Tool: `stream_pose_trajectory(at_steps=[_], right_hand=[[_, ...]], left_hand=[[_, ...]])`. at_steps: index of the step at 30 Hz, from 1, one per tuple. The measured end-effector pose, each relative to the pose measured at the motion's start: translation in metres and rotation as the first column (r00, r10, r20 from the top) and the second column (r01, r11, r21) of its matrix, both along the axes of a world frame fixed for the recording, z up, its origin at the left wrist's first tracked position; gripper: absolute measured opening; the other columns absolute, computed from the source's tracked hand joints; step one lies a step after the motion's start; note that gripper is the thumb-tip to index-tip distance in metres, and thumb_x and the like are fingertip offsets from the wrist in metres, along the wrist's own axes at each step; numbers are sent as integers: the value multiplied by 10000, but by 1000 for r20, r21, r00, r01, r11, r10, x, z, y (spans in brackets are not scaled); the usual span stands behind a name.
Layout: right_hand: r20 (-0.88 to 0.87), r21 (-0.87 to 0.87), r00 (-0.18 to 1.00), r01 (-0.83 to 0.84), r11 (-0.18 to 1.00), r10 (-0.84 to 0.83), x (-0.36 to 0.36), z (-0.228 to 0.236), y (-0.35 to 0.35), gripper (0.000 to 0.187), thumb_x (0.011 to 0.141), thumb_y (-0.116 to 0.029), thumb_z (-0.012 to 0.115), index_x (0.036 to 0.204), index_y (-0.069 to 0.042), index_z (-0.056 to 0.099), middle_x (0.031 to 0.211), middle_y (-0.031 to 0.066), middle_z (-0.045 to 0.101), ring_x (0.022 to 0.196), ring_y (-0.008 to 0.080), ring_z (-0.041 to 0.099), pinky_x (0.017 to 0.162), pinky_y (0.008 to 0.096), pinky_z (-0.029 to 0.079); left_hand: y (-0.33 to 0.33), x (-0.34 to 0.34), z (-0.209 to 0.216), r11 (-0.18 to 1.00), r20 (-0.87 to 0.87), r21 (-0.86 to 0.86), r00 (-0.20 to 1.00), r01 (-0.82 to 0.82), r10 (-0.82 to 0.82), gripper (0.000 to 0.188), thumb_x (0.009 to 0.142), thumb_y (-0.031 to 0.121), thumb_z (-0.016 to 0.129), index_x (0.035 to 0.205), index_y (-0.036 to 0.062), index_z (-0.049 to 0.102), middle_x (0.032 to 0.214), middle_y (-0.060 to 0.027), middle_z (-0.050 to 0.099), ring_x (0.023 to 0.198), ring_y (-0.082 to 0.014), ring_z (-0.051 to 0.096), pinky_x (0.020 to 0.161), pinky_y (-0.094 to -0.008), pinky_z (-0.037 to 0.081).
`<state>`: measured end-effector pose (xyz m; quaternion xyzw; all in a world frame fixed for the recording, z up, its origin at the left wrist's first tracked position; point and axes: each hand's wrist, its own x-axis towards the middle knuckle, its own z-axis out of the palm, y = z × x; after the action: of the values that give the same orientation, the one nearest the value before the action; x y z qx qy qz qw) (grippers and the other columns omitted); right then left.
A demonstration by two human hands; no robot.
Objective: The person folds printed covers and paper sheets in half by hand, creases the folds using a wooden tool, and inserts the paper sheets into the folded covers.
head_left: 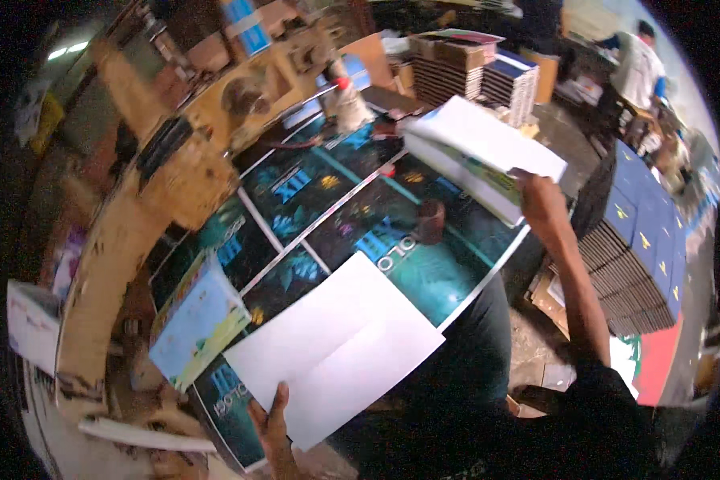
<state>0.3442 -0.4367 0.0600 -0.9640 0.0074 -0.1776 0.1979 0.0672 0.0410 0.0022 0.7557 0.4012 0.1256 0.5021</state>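
A large white sheet [340,348] lies at the near side of the work surface, with a faint crease or overlapping edge across it. My left hand [274,424] grips its near left edge, thumb on top. Farther off to the right, my right hand [540,200] is closed at the near edge of a white paper stack [488,148], whose side shows a green printed sheet. Its fingertips are partly hidden. Left of the white sheet lies a light blue and green printed sheet [202,320].
A dark teal printed sheet [336,212] covers the work surface, with a small brown block [430,222] on it. A wooden machine frame [188,180] stands at left. Blue-covered book stacks [636,240] rise at right, with more stacks [452,72] behind. Another person [638,68] sits far right.
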Motion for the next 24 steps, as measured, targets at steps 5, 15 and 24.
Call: stream_pose_trajectory(at_steps=[5,15,24], right_hand=[[478,190,868,-256,948,138,-47,48,60,558,836,112,472,1319,-126,619,1223,174,675,1086,353,675,941,448,538],[67,-142,290,-944,297,955,-126,-29,178,606,855,-132,561,1451,-148,455,1463,143,482,1322,327,507,1120,452,412],[30,454,-55,-889,-63,998,-104,-58,177,496,810,-77,679,1296,-54,583,1415,222,511,1300,386,508,1083,438,446]], left_hand=[[14,-69,47,958,238,213,962,-189,137,549,873,257,767,1265,-65,557,1345,-226,501,1140,-309,580,985,-429,496],[53,-137,77,871,382,336,897,-358,221,469,873,192,759,1224,-67,588,1237,-178,580,1059,-279,613,934,-393,513],[55,-75,40,970,278,216,959,-111,48,399,872,134,752,1187,-70,615,1140,-134,652,985,-251,643,888,-360,528]])
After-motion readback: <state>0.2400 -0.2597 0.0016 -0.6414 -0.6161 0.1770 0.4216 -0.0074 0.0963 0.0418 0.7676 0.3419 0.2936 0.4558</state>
